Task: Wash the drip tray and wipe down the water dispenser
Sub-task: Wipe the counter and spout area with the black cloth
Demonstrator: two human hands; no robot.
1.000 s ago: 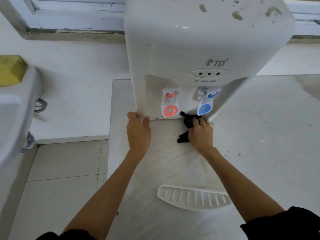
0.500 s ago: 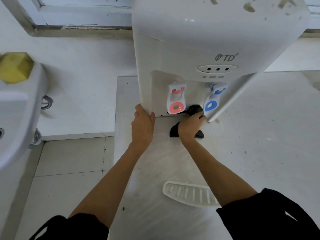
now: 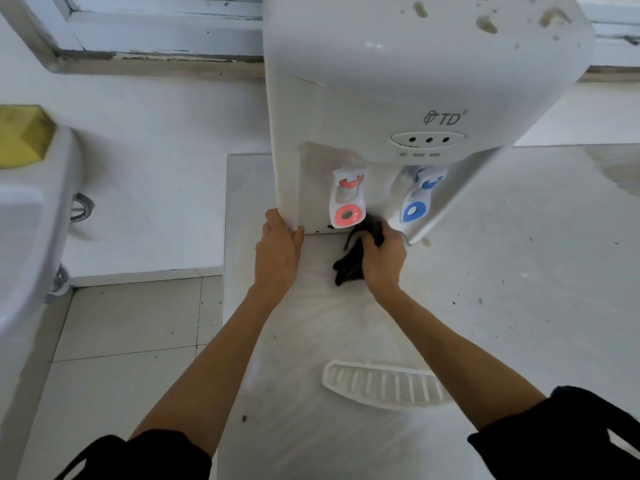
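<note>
A white water dispenser with stained top stands on a pale counter. It has a red tap and a blue tap. My left hand grips the dispenser's lower left front corner. My right hand holds a black cloth and presses it into the recess under and between the taps. The white slotted drip tray lies loose on the counter near me, partly behind my right forearm.
A white sink with a yellow sponge on its rim stands at the left. Grey floor tiles lie below the counter's left edge. A window frame runs along the back wall.
My right hand with the cloth has shifted left and back right along the base of the tap recess. My left hand stays on the dispenser's corner. The view moved slightly.
</note>
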